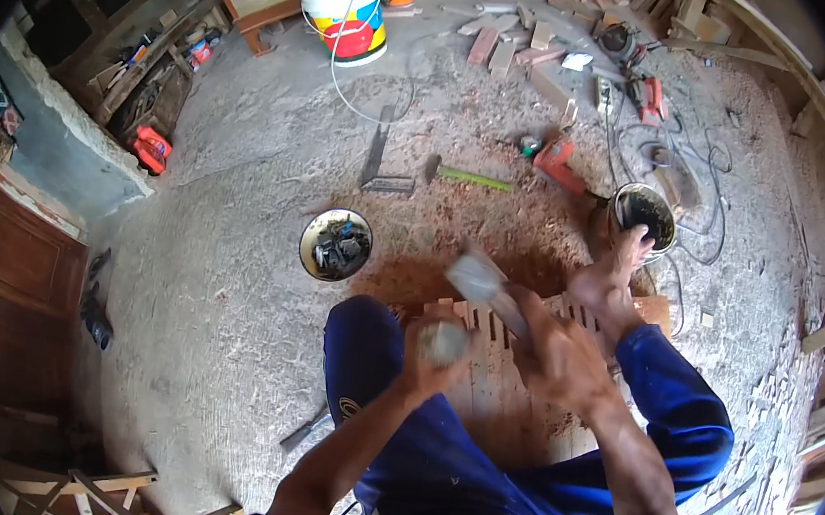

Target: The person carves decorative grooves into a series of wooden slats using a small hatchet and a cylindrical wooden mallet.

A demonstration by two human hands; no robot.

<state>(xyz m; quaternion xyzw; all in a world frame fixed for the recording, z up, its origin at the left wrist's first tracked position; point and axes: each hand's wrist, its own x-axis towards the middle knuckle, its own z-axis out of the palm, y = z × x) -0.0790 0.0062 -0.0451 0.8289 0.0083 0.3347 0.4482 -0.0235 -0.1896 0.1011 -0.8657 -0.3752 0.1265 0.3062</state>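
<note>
My right hand [567, 362] is wrapped round the handle of a hammer [477, 276], whose greyish head is blurred and raised over the work. My left hand [421, 367] grips an upright chisel [446, 343]; its round pale end faces up and its blade is hidden. Both hands are above wooden boards [489, 391] lying between my legs, with a row of narrow slots cut along their far end. My bare right foot [609, 286] rests by the slotted end, on the right.
Beyond the boards lie a bowl [335, 245] of dark bits, a try square [379, 169], a green-yellow strip [476, 179], a red power tool [561, 166] and a tin [644, 214]. Cables, offcuts [502, 56] and a paint bucket [345, 17] are farther back. Another tool [304, 432] lies beside my left leg.
</note>
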